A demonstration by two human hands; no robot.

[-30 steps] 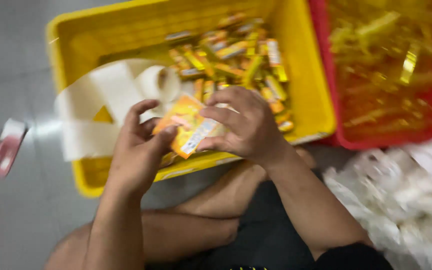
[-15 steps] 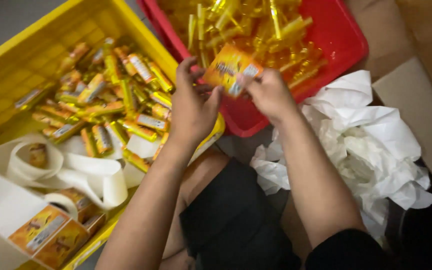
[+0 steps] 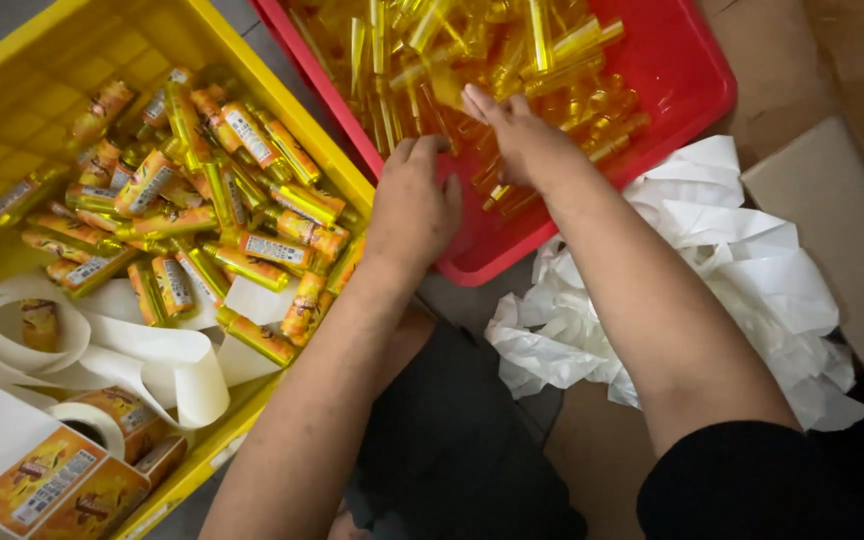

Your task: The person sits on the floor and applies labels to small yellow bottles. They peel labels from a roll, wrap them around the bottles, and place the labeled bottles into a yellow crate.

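Observation:
My left hand [image 3: 412, 205] reaches over the near rim of a red bin [image 3: 687, 70]. Its fingers curl down among the clear yellow tubes [image 3: 552, 45], so I cannot see whether it holds one. My right hand [image 3: 517, 140] lies further inside the same bin, fingers stretched out flat on the tubes with nothing visibly gripped. To the left, a yellow crate [image 3: 22, 130] holds several labelled yellow-orange tubes [image 3: 242, 135]. They lie beside my left forearm.
Curled white backing strips [image 3: 167, 365] and a roll of orange labels [image 3: 47, 480] lie in the yellow crate's near corner. Crumpled white paper [image 3: 742, 250] is piled on the floor right of my right forearm. A cardboard sheet [image 3: 842, 220] lies beyond the paper.
Both hands held an orange labelled item over the yellow crate, then carried it above the red bin. Now they are lowered into the red bin and the item is out of sight.

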